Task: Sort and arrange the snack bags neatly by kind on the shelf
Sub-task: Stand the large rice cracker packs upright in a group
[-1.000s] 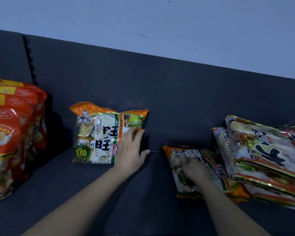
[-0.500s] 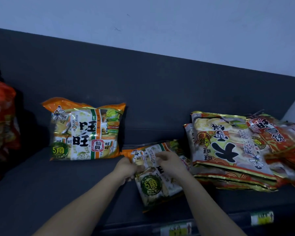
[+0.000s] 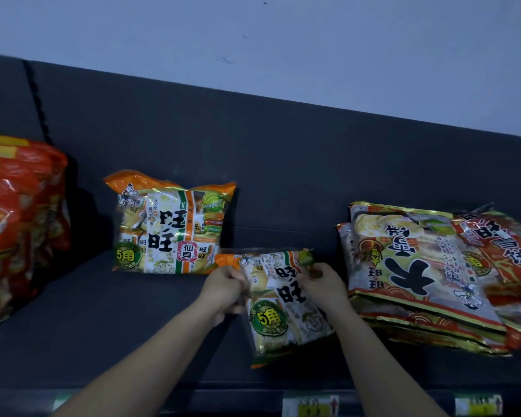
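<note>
Dark grey shelf (image 3: 103,326) with a matching back panel runs below a pale blue-grey wall (image 3: 253,40). At the middle front is the orange-and-white crinkly plastic snack bag with a green round badge (image 3: 280,299). It is tilted, its top near the hands and its bottom corner close to the shelf's front lip. The left hand (image 3: 226,288) pinches its upper left corner and the right hand (image 3: 322,285) pinches the upper right corner; whether the bag's bottom rests on the shelf I cannot tell.

The film looks slick, and a pinch at two corners is a thin hold, so the bag could slip and drop over the lip.

Just behind and to the left, a matching orange-and-white bag (image 3: 172,224) stands against the back panel. A hasty push beside it could tip it forward.

To the right, the flat stack of gold-edged bags (image 3: 418,275), topped by a red-orange bag (image 3: 500,242), sits unevenly. The right forearm is close to it, and a brush could make it slide.

Red bags (image 3: 18,224) stand well apart at far left.
</note>
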`<state>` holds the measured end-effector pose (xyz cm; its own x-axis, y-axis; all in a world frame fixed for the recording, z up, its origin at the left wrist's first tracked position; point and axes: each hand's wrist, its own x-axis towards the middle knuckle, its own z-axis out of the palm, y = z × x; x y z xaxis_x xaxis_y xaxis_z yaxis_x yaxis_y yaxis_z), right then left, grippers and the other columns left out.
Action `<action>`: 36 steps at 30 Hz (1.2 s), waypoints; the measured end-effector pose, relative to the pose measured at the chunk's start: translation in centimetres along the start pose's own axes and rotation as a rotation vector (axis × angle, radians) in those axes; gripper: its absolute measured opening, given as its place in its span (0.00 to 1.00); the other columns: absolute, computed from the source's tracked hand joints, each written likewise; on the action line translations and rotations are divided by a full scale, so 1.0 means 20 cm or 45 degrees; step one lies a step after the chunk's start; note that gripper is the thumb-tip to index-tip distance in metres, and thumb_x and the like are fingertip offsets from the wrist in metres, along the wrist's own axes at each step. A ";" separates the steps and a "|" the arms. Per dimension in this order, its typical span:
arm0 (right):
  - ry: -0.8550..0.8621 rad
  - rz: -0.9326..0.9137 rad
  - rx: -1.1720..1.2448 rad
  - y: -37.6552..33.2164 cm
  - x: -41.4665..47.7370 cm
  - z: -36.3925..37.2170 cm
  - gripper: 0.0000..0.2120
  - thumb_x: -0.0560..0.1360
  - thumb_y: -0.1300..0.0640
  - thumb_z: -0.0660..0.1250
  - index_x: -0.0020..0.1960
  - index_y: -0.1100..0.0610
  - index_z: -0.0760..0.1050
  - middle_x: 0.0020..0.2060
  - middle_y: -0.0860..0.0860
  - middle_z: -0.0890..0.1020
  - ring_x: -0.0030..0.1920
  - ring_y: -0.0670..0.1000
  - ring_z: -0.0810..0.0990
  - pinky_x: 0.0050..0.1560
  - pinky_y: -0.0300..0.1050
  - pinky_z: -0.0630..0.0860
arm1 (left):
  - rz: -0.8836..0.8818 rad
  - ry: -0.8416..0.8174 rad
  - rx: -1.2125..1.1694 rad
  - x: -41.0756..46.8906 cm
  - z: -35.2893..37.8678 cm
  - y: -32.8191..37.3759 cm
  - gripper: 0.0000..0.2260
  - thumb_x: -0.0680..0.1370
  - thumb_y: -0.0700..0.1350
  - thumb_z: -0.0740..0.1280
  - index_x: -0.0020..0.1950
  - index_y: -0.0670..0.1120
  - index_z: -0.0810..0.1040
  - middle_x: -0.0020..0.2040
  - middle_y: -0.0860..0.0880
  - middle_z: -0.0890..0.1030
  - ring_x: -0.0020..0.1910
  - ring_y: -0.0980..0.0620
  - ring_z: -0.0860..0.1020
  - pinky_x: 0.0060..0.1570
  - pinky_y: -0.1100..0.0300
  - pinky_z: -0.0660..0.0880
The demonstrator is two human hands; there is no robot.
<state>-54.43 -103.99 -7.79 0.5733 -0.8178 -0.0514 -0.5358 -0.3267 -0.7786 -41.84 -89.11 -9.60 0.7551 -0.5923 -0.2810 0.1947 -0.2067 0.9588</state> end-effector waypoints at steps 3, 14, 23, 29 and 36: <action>0.005 0.029 0.162 0.00 -0.01 0.03 0.26 0.75 0.50 0.71 0.69 0.58 0.69 0.61 0.55 0.77 0.60 0.56 0.76 0.63 0.52 0.73 | 0.196 0.058 -0.005 -0.04 -0.05 0.04 0.10 0.79 0.33 0.60 0.40 0.44 0.70 0.35 0.45 0.76 0.33 0.47 0.74 0.30 0.56 0.73; -0.182 -0.015 0.705 -0.04 -0.09 0.16 0.12 0.75 0.63 0.70 0.57 0.57 0.74 0.51 0.53 0.82 0.48 0.54 0.83 0.49 0.52 0.80 | 0.563 0.383 -0.218 -0.14 -0.38 0.04 0.10 0.79 0.34 0.64 0.39 0.43 0.70 0.39 0.48 0.79 0.32 0.51 0.77 0.31 0.57 0.75; -0.056 -0.419 0.646 -0.26 -0.17 0.39 0.15 0.75 0.68 0.68 0.45 0.47 0.74 0.43 0.46 0.79 0.43 0.46 0.80 0.42 0.41 0.79 | 0.599 0.548 -0.038 -0.13 -0.74 0.02 0.10 0.79 0.32 0.63 0.41 0.44 0.69 0.42 0.48 0.78 0.42 0.48 0.77 0.38 0.53 0.79; -0.067 -0.452 0.556 -0.42 -0.17 0.56 0.14 0.77 0.67 0.65 0.53 0.49 0.75 0.46 0.41 0.78 0.48 0.42 0.79 0.45 0.41 0.79 | 0.585 0.741 0.369 -0.06 -0.96 0.05 0.06 0.77 0.38 0.68 0.50 0.45 0.73 0.48 0.49 0.78 0.50 0.47 0.78 0.48 0.48 0.79; -0.078 -0.368 0.214 -0.43 -0.14 0.70 0.14 0.76 0.66 0.64 0.55 0.50 0.73 0.45 0.47 0.83 0.47 0.51 0.81 0.48 0.51 0.79 | 0.441 0.622 0.659 0.03 -1.04 0.01 0.27 0.72 0.40 0.75 0.67 0.48 0.67 0.53 0.52 0.77 0.51 0.48 0.77 0.49 0.51 0.75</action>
<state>-42.65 -92.28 -9.65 0.7257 -0.6708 0.1529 -0.2389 -0.4542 -0.8583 -28.33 -73.25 -8.67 0.9322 -0.3051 0.1947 -0.3271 -0.4802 0.8139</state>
